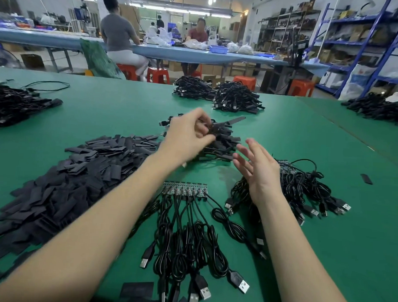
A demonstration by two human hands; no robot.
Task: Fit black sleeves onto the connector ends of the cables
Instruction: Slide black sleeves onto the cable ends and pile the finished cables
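Note:
A big heap of flat black sleeves [64, 180] covers the table's left side. A row of black USB cables [186, 236] lies in front of me, their small circuit-board ends [184, 187] lined up side by side. My left hand [187, 137] reaches over a pile of sleeved cables [223, 140] in the middle of the table, and its fingers pinch a sleeved cable end there. To the right of that pile, my right hand [258, 171] hovers with its fingers spread, holding nothing, above a bundle of bare cables [305, 188].
More heaps of black cables lie at the far middle [236, 100], far left [12, 106] and far right [382, 107] of the green table [325, 245]. A stray sleeve [366, 178] lies at the right. Two people work at a blue bench behind.

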